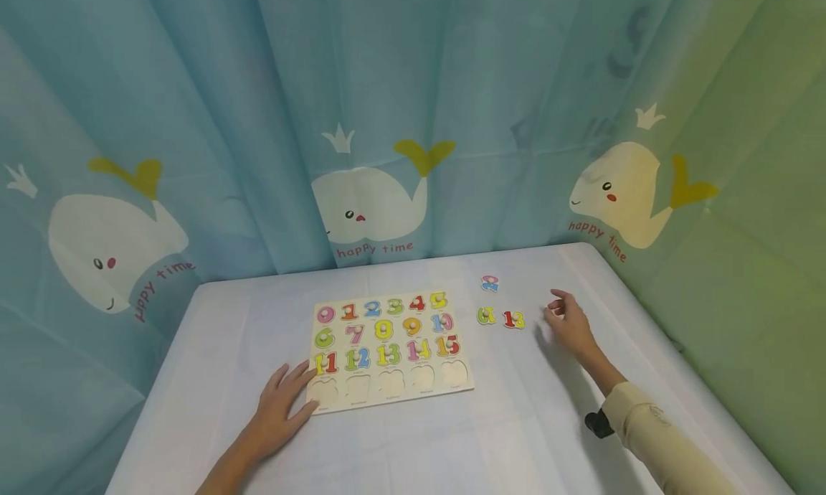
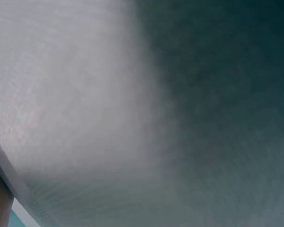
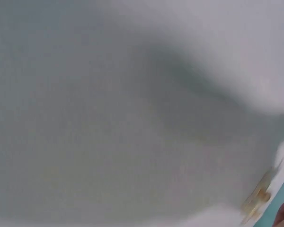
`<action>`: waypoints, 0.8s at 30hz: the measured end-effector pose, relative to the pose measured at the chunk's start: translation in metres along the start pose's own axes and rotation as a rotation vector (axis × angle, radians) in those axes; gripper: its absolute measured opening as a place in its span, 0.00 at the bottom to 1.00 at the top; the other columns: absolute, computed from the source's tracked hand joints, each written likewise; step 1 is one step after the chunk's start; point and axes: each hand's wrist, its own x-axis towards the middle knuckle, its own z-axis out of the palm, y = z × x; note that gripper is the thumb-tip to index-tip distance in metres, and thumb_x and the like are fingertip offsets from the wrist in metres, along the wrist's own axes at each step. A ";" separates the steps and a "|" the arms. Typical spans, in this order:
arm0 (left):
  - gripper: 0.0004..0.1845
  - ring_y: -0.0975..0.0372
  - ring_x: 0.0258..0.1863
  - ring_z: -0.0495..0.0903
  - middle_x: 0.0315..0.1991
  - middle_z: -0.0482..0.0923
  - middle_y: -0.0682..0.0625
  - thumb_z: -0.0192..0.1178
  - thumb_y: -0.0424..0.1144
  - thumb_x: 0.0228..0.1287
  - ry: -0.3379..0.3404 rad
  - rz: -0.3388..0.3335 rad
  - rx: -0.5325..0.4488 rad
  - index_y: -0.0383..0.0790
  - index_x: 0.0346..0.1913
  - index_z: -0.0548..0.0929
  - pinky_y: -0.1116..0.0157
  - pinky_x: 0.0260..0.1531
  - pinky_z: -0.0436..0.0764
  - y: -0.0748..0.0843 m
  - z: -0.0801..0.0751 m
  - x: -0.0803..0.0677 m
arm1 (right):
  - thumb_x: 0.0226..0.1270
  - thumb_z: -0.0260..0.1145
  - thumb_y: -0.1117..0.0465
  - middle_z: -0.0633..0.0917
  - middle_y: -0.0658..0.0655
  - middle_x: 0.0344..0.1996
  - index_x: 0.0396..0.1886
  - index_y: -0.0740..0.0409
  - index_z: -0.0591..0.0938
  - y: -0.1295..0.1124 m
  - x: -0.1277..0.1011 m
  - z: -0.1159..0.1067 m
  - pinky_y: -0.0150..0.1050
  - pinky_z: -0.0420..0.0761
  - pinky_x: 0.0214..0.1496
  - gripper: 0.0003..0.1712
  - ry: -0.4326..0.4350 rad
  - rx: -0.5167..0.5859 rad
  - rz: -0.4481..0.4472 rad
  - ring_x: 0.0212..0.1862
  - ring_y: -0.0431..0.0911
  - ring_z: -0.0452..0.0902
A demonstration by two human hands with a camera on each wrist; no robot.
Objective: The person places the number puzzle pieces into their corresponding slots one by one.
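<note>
A wooden number puzzle board (image 1: 391, 351) lies on the white table (image 1: 213, 337), its top three rows filled with coloured numbers and its bottom row of slots bare. My left hand (image 1: 282, 403) rests flat on the board's near left corner, fingers spread. Three loose pieces lie right of the board: a blue and pink one (image 1: 490, 283), a yellow-green one (image 1: 486, 316) and a red number piece (image 1: 514, 320). My right hand (image 1: 566, 321) hovers just right of the red piece with fingers loosely curled, holding nothing. Both wrist views show only blurred table surface.
Pale blue-green curtains with white whale prints (image 1: 368, 204) close in the table on the far side and both flanks. The table's right edge (image 1: 652, 316) runs close to my right forearm.
</note>
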 end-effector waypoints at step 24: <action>0.27 0.39 0.66 0.52 0.65 0.66 0.41 0.64 0.41 0.58 0.009 0.003 0.007 0.39 0.62 0.74 0.35 0.58 0.50 0.000 0.000 0.000 | 0.67 0.58 0.67 0.79 0.65 0.49 0.60 0.66 0.72 -0.001 0.016 0.032 0.54 0.73 0.55 0.22 -0.192 -0.103 0.005 0.52 0.58 0.71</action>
